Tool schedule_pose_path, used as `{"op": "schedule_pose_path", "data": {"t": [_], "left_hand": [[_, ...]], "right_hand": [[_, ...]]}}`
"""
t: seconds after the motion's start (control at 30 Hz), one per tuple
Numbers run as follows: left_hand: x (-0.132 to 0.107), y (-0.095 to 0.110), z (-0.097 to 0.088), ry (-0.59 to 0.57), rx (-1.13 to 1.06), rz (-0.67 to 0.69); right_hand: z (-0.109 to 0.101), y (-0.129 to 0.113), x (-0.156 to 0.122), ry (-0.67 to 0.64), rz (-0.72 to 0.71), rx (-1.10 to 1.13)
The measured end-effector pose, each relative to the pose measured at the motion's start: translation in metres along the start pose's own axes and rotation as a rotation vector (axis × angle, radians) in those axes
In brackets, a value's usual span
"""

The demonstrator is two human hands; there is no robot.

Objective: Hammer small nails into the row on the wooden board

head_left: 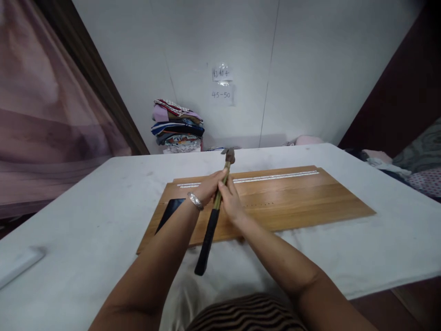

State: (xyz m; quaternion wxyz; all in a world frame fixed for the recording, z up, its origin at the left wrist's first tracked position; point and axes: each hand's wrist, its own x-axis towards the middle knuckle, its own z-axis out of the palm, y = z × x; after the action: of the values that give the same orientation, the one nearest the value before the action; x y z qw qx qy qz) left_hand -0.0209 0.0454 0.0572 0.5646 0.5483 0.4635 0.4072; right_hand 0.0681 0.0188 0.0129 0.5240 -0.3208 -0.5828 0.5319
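Head view. The left hand [206,187] and the right hand [232,202] are both gripping a hammer [212,221], each with its fingers wrapped tight around the pale upper part of the handle. The left hand is sitting slightly higher on the handle than the right, and the two are meeting across it. The hammer is tilting away from the person. Its metal head is pointing up beyond the far edge of the board, and its black grip is hanging free below the hands, with the butt end out over the near part of the desk [86,220]. A silver bracelet [195,201] is circling the left wrist.

Under the hands a wooden board [303,202] is lying flat on the white desk, its long side running left to right. A thin white strip [275,176] is running along the board's far edge, and a short row of small dots [262,204] is showing near its middle, just right of the right hand. A dark panel [171,212] is lying on the board's left end, partly behind the left forearm.

A white bar [17,265] is resting at the desk's left edge, well apart from the board. Behind the desk a pile of folded cloth [177,126] is standing against the wall, and two taped notes [222,85] are hanging on the wall above it to the right.
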Motion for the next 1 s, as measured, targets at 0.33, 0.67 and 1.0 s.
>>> {"op": "schedule_pose_path", "data": {"t": [0.33, 0.67, 1.0], "left_hand": [[-0.023, -0.025, -0.009, -0.01, 0.196, -0.242], [-0.05, -0.045, 0.007, 0.017, 0.223, -0.341], [-0.046, -0.052, 0.023, -0.031, 0.186, -0.46]], "right_hand": [[-0.041, 0.008, -0.059, -0.326, -0.053, -0.433], [-0.088, 0.059, -0.104, -0.523, -0.304, -0.729], [-0.091, 0.064, -0.108, -0.656, -0.22, -0.664]]}}
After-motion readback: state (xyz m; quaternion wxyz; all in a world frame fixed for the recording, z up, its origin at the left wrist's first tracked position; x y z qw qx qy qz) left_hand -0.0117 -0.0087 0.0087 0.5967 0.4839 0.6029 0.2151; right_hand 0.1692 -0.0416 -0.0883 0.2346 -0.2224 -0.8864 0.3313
